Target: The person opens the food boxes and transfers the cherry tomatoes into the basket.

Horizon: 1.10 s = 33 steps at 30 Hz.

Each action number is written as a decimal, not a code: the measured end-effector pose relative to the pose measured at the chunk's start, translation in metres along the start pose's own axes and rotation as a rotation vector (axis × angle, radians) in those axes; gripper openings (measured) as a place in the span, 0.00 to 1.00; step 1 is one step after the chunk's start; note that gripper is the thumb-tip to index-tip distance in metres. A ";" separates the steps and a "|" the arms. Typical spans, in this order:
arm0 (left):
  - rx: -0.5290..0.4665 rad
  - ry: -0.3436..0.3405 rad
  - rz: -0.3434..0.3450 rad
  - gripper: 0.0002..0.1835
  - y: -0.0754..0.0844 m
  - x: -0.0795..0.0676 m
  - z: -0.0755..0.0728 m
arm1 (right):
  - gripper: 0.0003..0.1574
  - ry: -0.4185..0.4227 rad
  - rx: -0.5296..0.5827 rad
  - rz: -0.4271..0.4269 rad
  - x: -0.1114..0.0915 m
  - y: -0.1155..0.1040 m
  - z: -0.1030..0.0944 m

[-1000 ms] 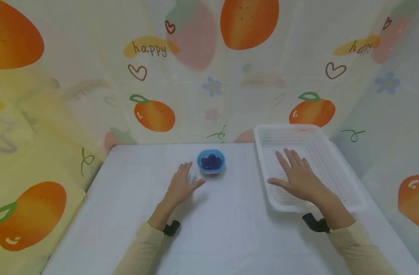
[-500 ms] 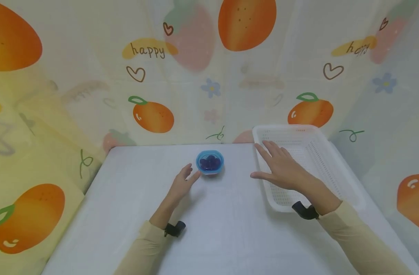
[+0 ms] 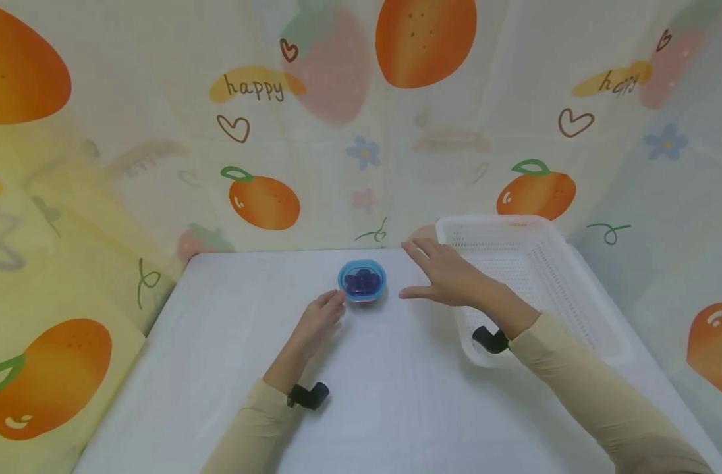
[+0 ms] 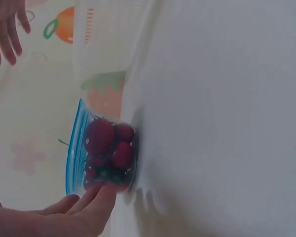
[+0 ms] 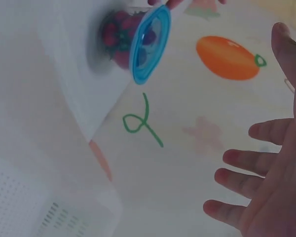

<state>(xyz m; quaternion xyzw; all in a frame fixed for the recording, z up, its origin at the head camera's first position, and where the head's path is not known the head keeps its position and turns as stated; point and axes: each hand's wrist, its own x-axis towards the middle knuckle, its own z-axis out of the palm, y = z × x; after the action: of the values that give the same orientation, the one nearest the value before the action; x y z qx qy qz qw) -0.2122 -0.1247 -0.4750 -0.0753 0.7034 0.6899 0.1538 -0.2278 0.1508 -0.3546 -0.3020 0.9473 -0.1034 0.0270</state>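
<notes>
A small clear container (image 3: 362,281) with a blue lid stands upright on the white table. Through its wall in the left wrist view, several round red fruits (image 4: 122,156) with green stems show, dark-looking through the lid from above. My left hand (image 3: 316,326) is at the container's near left side, fingers extended and fingertips right at its wall. To the right, my right hand (image 3: 456,276) is held in the air, thumb and fingers spread, holding nothing. A gap separates it from the blue lid (image 5: 150,47) in the right wrist view.
A large white perforated plastic basket (image 3: 565,283) stands on the table's right side, partly behind my right forearm. Behind the table (image 3: 219,368) hangs a fruit-patterned cloth (image 3: 331,217), which continues along both sides.
My right hand has moved left from over the basket toward the container. My left hand has come up to the container's side, its thumb and fingers drawing closer together. The container stays in place.
</notes>
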 end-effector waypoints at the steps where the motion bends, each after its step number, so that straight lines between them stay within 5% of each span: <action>1: -0.022 0.002 -0.011 0.37 0.000 0.001 0.001 | 0.59 -0.006 -0.001 -0.004 0.003 -0.001 0.001; 18: -0.344 0.069 -0.033 0.16 -0.013 0.010 0.021 | 0.48 -0.100 -0.021 -0.075 0.047 -0.015 0.029; 26: -0.326 0.105 -0.073 0.14 -0.014 0.012 0.027 | 0.37 -0.149 -0.074 -0.105 0.062 -0.024 0.046; 33: -0.269 0.071 -0.105 0.17 -0.015 0.016 0.032 | 0.25 -0.196 -0.058 -0.100 0.070 -0.033 0.059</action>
<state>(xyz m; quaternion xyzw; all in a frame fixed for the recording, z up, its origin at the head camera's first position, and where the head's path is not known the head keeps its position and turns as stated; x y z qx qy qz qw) -0.2184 -0.0916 -0.4947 -0.1562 0.6044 0.7660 0.1534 -0.2597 0.0736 -0.4040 -0.3580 0.9265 -0.0472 0.1058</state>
